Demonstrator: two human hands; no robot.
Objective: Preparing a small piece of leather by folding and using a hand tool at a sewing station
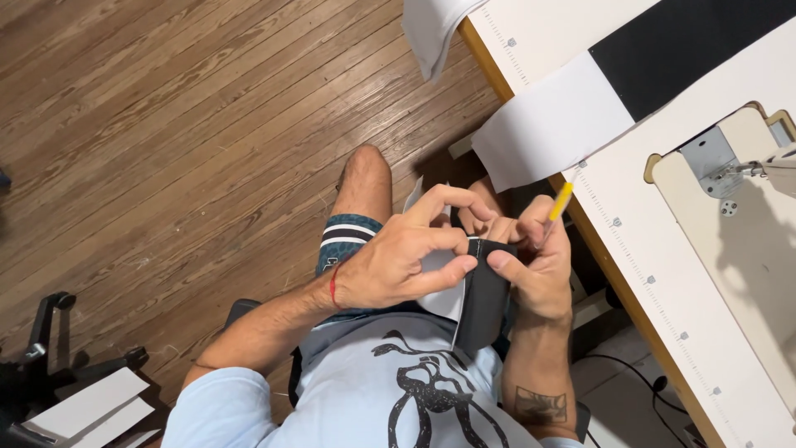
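Seated person, lap level: left hand (390,265) fingers pinch black fabric piece (482,299) w/ white layer; right hand (535,265) pinches its top edge, yellow tool (560,202) gripped too. Bench (663,274) just beside.

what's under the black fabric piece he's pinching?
A white fabric layer lies under the black fabric piece, showing along its left edge, pinched by the left hand and right hand. How far the white runs underneath is covered.
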